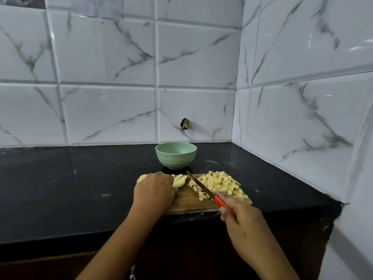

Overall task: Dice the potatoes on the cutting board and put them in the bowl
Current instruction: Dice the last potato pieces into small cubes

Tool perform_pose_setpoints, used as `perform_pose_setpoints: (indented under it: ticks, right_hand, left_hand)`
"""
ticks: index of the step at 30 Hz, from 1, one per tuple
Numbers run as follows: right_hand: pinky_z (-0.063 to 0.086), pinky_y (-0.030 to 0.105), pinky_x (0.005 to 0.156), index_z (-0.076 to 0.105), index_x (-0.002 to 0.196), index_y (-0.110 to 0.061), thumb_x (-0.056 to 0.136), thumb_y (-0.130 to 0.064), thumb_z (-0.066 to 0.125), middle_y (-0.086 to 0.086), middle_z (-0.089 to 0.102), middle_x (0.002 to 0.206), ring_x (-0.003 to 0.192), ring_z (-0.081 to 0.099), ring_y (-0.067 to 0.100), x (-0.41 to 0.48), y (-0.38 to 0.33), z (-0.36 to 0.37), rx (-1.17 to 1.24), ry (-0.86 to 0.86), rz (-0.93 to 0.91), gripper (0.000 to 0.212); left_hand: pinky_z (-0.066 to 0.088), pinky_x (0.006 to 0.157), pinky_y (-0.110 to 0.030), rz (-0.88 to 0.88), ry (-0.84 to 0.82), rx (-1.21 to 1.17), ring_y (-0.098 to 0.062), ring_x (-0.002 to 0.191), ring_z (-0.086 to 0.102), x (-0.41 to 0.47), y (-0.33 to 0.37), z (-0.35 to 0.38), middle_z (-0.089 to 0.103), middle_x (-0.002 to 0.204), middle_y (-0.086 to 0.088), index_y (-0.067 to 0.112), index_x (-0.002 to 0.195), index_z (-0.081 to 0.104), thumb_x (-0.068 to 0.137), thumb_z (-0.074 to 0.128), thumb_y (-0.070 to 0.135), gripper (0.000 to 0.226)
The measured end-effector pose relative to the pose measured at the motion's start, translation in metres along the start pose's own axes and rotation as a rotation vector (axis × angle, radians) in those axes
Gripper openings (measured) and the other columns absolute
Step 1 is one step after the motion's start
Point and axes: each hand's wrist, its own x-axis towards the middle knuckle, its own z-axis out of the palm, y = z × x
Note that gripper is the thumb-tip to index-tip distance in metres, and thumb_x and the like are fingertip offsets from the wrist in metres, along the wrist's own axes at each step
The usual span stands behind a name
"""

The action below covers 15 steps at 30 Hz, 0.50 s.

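Observation:
A wooden cutting board (187, 201) lies at the counter's front edge. A heap of diced potato (220, 183) covers its right half. Potato slices (179, 181) lie on its left part, and my left hand (154, 191) rests over them with curled fingers, hiding most of them. A piece of potato (141, 177) shows past my knuckles at the board's left end. My right hand (240, 215) grips the red handle of a knife (199, 185), whose blade points away between the slices and the dice. A pale green bowl (176, 156) stands behind the board; nothing shows inside.
The black counter (80, 188) runs left with bare surface. Tiled walls close in behind and on the right, forming a corner (234, 138). The counter ends at the right wall near the board.

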Motion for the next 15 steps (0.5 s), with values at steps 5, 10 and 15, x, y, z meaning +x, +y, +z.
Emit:
perform_pose_setpoints:
  ticks: [5,10,15]
  right_hand:
    - [0.042,0.012,0.078,0.035,0.145,-0.039,0.102,-0.031,0.040,-0.015,0.055,0.128,0.105,0.053,0.000,-0.003,-0.004,0.005,-0.066,-0.032,-0.004,0.044]
    - [0.050,0.022,0.082,0.037,0.143,-0.038,0.102,-0.032,0.036,-0.013,0.057,0.123,0.103,0.057,0.005,-0.004,-0.014,0.011,-0.210,-0.015,-0.052,0.042]
    - [0.052,0.024,0.073,0.034,0.145,-0.037,0.103,-0.031,0.032,-0.011,0.060,0.113,0.090,0.059,0.005,0.001,-0.016,0.013,-0.310,0.017,-0.059,0.042]
  left_hand:
    - [0.046,0.065,-0.023,0.026,0.019,-0.057,-0.006,0.094,0.052,-0.014,-0.008,0.002,0.059,0.104,0.013,0.034,0.107,0.065,0.093,0.046,0.051,0.029]
    - [0.051,0.076,-0.025,0.026,0.045,-0.210,-0.005,0.097,0.053,-0.014,-0.002,0.006,0.064,0.107,0.013,0.034,0.111,0.066,0.091,0.054,0.044,0.025]
    - [0.048,0.075,-0.019,-0.032,0.009,-0.393,-0.002,0.087,0.055,-0.009,0.003,0.010,0.067,0.102,0.012,0.033,0.104,0.070,0.088,0.063,0.035,0.017]
